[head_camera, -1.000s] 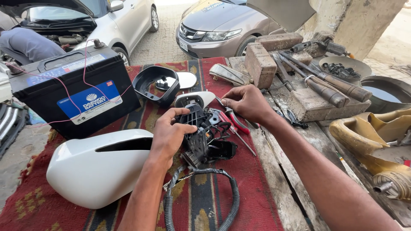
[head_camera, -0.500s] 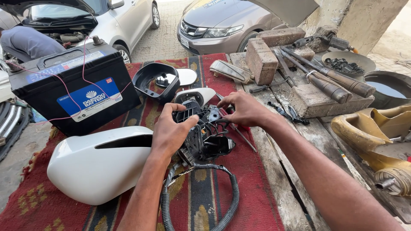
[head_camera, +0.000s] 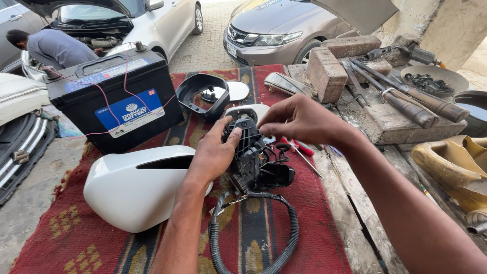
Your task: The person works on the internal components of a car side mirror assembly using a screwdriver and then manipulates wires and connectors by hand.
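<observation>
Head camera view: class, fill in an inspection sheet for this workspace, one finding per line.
Surface: red patterned cloth over a wooden bench.
Job's things: black plastic mirror mechanism, held upright by both hands; white mirror shell lying beside it.
Clutter: black car battery, black mirror frame, bricks, hammers, red-handled tool.
Grippers: left hand grips the mechanism's side; right hand pinches its top.
Cables: black corrugated hose looping from the mechanism; red wires on the battery.
Surroundings: parked cars, a person bent under a bonnet.
</observation>
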